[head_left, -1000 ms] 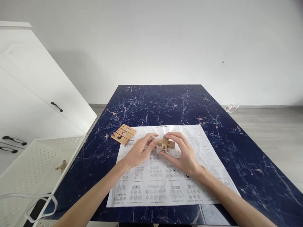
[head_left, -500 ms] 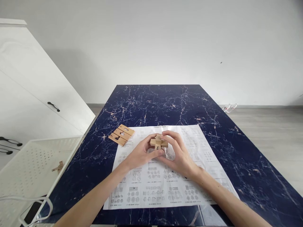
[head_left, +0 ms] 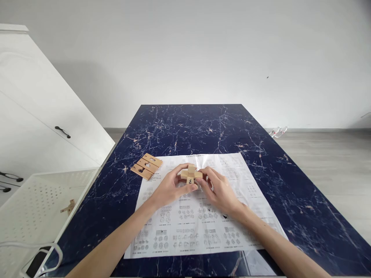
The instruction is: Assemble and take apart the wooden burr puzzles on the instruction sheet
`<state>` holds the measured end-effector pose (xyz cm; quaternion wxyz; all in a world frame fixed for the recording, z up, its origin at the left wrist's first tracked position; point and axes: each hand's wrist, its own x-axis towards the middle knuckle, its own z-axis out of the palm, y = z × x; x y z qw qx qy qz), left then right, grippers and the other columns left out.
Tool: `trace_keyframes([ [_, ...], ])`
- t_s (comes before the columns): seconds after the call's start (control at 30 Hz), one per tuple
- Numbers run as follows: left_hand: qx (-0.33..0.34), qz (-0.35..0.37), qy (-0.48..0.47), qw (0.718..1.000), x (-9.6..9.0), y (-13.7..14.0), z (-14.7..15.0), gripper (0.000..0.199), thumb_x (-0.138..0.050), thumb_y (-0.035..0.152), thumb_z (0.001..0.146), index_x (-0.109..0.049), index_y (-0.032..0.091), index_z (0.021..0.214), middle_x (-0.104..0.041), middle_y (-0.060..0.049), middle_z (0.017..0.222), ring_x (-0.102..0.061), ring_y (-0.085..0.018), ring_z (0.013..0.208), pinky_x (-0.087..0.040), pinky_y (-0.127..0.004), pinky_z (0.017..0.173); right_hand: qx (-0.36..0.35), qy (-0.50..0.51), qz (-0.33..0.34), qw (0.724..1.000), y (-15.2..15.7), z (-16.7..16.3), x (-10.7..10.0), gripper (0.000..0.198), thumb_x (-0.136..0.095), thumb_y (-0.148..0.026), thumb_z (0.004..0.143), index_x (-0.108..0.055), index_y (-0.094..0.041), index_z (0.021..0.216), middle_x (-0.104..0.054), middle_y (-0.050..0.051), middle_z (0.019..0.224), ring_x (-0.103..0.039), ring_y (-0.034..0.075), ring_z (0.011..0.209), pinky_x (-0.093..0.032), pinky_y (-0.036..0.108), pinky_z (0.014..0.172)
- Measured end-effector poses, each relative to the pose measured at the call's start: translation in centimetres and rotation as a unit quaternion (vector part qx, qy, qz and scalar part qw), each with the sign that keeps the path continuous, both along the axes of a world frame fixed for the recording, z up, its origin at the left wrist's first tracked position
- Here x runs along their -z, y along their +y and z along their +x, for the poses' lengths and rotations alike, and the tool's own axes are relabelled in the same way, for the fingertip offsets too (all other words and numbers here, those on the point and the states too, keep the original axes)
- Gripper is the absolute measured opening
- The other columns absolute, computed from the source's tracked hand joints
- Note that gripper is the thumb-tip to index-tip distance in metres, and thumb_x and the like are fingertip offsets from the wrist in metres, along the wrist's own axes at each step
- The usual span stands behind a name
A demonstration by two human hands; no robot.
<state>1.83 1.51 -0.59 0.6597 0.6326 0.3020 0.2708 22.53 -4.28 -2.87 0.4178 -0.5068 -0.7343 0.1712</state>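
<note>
Between my two hands is a cross-shaped wooden burr puzzle (head_left: 191, 170), with a dark "3" marked on the arm facing me. My left hand (head_left: 173, 183) grips its left side, thumb along the near arm and fingers behind. On the other side, my right hand (head_left: 216, 187) pinches the right arm of the puzzle between thumb and fingers. Beneath both hands lies a creased white instruction sheet (head_left: 185, 239) printed with rows of small diagrams. Several flat wooden pieces (head_left: 147, 166) with cut-out holes and numbers rest side by side at the sheet's upper left corner.
The sheet lies on a dark blue marbled table (head_left: 185, 127). Left of it stands a white perforated basket (head_left: 31, 200) holding a small wooden cross piece (head_left: 68, 207) and a white cable (head_left: 58, 251). A white cabinet (head_left: 43, 104) is beyond the basket.
My right fingers have come down from the top of the puzzle to its right arm. The top block now shows uncovered. My left hand keeps its hold; the view has shifted slightly.
</note>
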Motion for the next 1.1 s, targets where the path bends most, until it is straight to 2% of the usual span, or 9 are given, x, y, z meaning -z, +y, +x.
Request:
trace_keyframes([
  [0.1,-0.004,0.011,0.016,1.000,0.00,-0.03,-0.07,0.064,-0.085,0.043,0.089,-0.058,0.026,0.145,-0.072,-0.010,0.125,-0.070,-0.026,0.111,-0.057,-0.041,0.095,-0.003,0.002,0.002,1.000,-0.11,0.02,-0.24,0.013,-0.049,-0.031,0.111,-0.058,-0.023,0.107,-0.066,0.003,0.086,-0.061,0.018,0.070,-0.047,0.032,0.061],
  [0.2,-0.016,0.009,0.029,0.999,0.02,-0.05,-0.02,0.065,-0.086,0.045,0.087,-0.059,0.026,0.144,-0.071,-0.011,0.128,-0.070,-0.027,0.112,-0.058,-0.041,0.094,-0.004,0.004,0.008,1.000,-0.07,0.12,-0.10,0.015,-0.049,-0.033,0.111,-0.059,-0.023,0.111,-0.066,0.004,0.086,-0.060,0.018,0.069,-0.048,0.032,0.062],
  [0.33,-0.019,0.021,0.050,0.998,-0.25,-0.08,0.12,0.062,-0.086,0.048,0.086,-0.062,0.024,0.138,-0.072,-0.010,0.122,-0.070,-0.027,0.108,-0.058,-0.039,0.090,-0.004,0.012,0.009,1.000,-0.02,0.27,0.15,0.018,-0.048,-0.036,0.112,-0.061,-0.023,0.112,-0.066,0.004,0.085,-0.059,0.018,0.067,-0.048,0.032,0.060],
  [0.53,-0.013,0.059,0.069,0.996,-0.25,-0.21,0.18,0.050,-0.081,0.053,0.088,-0.067,0.022,0.125,-0.071,-0.008,0.113,-0.067,-0.025,0.101,-0.055,-0.037,0.088,0.006,0.034,0.004,0.999,-0.22,0.37,-0.03,0.019,-0.052,-0.038,0.110,-0.062,-0.024,0.103,-0.068,0.002,0.081,-0.060,0.018,0.065,-0.048,0.031,0.060],
  [0.67,-0.022,0.106,0.081,0.991,0.02,-0.57,0.51,0.057,-0.090,0.046,0.080,-0.064,0.024,0.126,-0.070,-0.005,0.112,-0.065,-0.024,0.101,-0.052,-0.038,0.090,0.019,0.045,0.036,0.998,-0.29,0.43,0.18,0.015,-0.054,-0.036,0.110,-0.062,-0.023,0.107,-0.068,0.003,0.085,-0.061,0.019,0.068,-0.048,0.032,0.061],
  [0.77,-0.035,0.111,0.074,0.990,0.01,-0.71,0.75,0.058,-0.092,0.041,0.079,-0.063,0.024,0.125,-0.069,-0.005,0.112,-0.065,-0.024,0.102,-0.052,-0.039,0.092,0.019,0.062,0.040,0.997,-0.25,0.43,0.31,0.014,-0.055,-0.036,0.109,-0.062,-0.024,0.110,-0.066,0.004,0.087,-0.061,0.019,0.071,-0.050,0.033,0.064],
  [0.87,-0.058,0.090,0.039,0.993,0.07,-0.45,0.72,0.062,-0.094,0.039,0.077,-0.063,0.025,0.129,-0.069,-0.006,0.116,-0.066,-0.025,0.107,-0.052,-0.040,0.096,0.019,0.109,0.006,0.994,-0.18,0.38,0.21,0.016,-0.056,-0.038,0.108,-0.060,-0.024,0.116,-0.065,0.005,0.097,-0.063,0.019,0.077,-0.052,0.033,0.069],
  [0.97,-0.081,0.072,-0.007,0.994,0.35,-0.05,0.52,0.072,-0.098,0.036,0.073,-0.062,0.027,0.135,-0.069,-0.006,0.120,-0.065,-0.027,0.113,-0.051,-0.041,0.100,-0.002,0.159,-0.072,0.985,-0.11,0.33,-0.08,0.021,-0.056,-0.042,0.108,-0.057,-0.024,0.118,-0.066,0.005,0.103,-0.062,0.018,0.077,-0.050,0.032,0.066],
  [1.1,-0.078,0.080,-0.008,0.994,0.51,-0.05,0.36,0.077,-0.098,0.032,0.073,-0.060,0.031,0.140,-0.069,-0.006,0.123,-0.065,-0.028,0.117,-0.051,-0.043,0.104,-0.098,0.230,-0.209,0.945,0.01,0.27,-0.53,0.032,-0.048,-0.051,0.110,-0.060,-0.022,0.115,-0.063,0.000,0.078,-0.056,0.016,0.067,-0.046,0.031,0.062],
])
